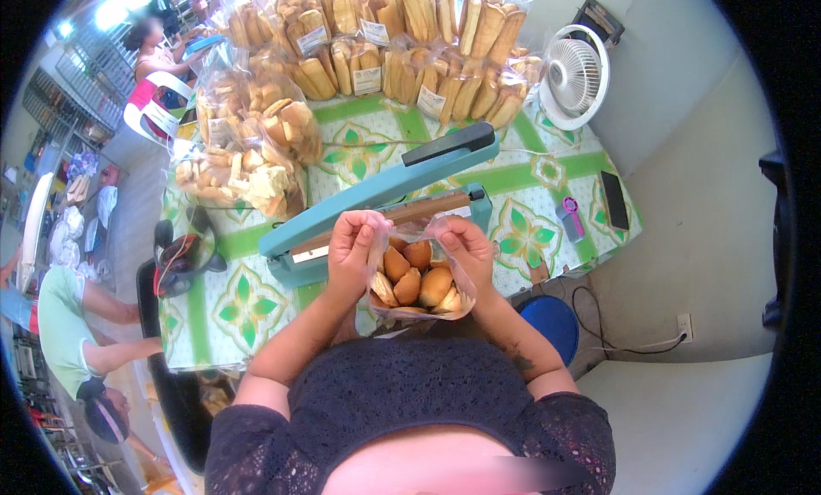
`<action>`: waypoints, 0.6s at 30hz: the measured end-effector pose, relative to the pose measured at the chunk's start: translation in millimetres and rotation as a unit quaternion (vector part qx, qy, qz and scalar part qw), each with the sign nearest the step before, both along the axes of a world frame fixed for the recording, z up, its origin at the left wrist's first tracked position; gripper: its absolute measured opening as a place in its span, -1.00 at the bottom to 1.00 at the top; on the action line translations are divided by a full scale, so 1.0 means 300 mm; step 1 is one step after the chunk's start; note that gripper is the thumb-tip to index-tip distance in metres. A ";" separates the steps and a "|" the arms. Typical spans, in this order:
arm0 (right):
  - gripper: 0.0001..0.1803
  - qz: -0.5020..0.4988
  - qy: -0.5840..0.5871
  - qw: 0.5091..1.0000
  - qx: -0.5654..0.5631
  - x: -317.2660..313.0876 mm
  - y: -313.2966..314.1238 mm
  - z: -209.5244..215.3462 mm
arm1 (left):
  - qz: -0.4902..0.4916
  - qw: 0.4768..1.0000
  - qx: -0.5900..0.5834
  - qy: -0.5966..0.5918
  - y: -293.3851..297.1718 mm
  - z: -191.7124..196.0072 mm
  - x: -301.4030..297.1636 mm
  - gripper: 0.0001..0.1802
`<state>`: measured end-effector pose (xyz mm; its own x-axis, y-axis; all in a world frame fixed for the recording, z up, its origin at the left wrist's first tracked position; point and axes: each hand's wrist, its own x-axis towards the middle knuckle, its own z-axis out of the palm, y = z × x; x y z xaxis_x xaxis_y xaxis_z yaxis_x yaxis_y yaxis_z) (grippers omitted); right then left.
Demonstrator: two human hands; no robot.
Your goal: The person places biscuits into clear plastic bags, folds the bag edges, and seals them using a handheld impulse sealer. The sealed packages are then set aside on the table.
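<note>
My left hand (pixel 348 254) pinches one upper corner of a clear plastic bag (pixel 466 300). The opposite corner is between the fingers of my right hand (pixel 469 248), so the bag's mouth stretches between both hands. Inside lie several browned bread pieces (pixel 409 285). I hold the bag close to my chest, at the table's near edge. Just beyond my hands stands a teal bag heat sealer (pixel 368 198) with a black handle end, its long arm raised above the base. My left hand partly covers the sealer's base.
Large clear bags of bread sticks (pixel 410 71) line the table's (pixel 205 324) far side, with bags of bread chunks (pixel 256 144) at left. A white fan (pixel 574 77), phone (pixel 614 201), purple-handled object (pixel 572 219), dark cabled object (pixel 184 255) and blue stool (pixel 550 328) surround me. Other people are at left.
</note>
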<state>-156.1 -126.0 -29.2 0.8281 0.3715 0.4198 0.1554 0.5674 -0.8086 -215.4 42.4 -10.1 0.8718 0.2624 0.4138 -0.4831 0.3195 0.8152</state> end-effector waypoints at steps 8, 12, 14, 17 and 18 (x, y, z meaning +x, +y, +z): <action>-0.88 -0.063 0.068 0.994 -0.049 -0.025 0.045 0.056 | 0.014 0.998 -0.058 0.010 -0.001 0.021 0.004 -0.95; -0.88 -0.041 0.060 0.997 -0.031 -0.054 0.060 0.078 | 0.031 0.998 -0.041 0.019 0.011 0.043 -0.036 -0.94; -0.85 -0.046 0.080 0.993 -0.071 -0.059 0.071 0.085 | 0.041 0.997 -0.047 0.048 0.022 0.050 -0.047 -0.93; -0.84 -0.023 0.120 0.987 -0.106 -0.058 0.093 0.091 | 0.057 0.988 -0.071 0.121 0.046 0.055 -0.054 -0.94; -0.85 -0.015 0.148 0.982 -0.116 -0.057 0.100 0.092 | 0.062 0.983 -0.089 0.150 0.054 0.055 -0.057 -0.94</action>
